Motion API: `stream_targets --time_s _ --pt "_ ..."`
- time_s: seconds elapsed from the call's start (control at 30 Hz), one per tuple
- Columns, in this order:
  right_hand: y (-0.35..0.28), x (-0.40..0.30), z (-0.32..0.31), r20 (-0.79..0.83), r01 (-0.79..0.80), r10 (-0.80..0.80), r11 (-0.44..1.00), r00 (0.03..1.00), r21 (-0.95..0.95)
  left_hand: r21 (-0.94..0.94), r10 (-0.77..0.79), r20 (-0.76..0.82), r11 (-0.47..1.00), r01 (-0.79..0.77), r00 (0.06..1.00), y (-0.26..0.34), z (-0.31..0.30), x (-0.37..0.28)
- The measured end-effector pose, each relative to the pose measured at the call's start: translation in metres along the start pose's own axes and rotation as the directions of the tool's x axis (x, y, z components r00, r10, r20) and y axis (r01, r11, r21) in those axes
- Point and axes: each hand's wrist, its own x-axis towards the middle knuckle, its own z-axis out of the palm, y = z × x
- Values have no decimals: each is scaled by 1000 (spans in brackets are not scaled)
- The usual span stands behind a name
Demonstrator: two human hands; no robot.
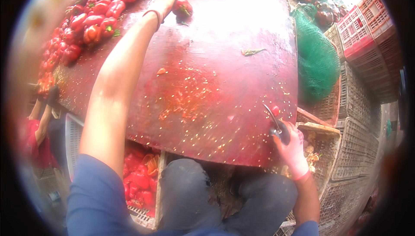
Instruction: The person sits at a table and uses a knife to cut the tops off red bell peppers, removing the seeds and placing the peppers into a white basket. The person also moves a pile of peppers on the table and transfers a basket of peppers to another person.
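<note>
My left hand (162, 6), in a light glove with dark fingertips, reaches across the red-stained tabletop (201, 74) to its far side. Right beside it lies a red bell pepper (183, 8) with a green stem; whether the fingers grip it is hidden. Near the right edge my right hand (291, 148), gloved in pale pink and black, holds a small knife with a thin curved blade (271, 114). A small red piece (275, 110) lies by the blade. To the left of my left arm, a large heap of red bell peppers (97, 19) covers the table's far corner.
Seeds and pulp (184, 96) and a withered leaf (253, 52) litter the table. Below its front edge stands a crate of cut red peppers (139, 177). Stacked plastic crates (355, 151) and green netting (314, 54) line the right. Another person (40, 135) works at far left.
</note>
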Motion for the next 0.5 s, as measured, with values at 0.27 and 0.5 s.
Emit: stream_targets --time_s 0.27,0.5 --pt "-10 12 -3 9 60 -61 995 998 79 -821 29 356 486 298 934 -36 41 58" --pt "-6 4 0 -62 34 -29 996 998 84 -511 -235 859 -325 796 456 -36 48 17"
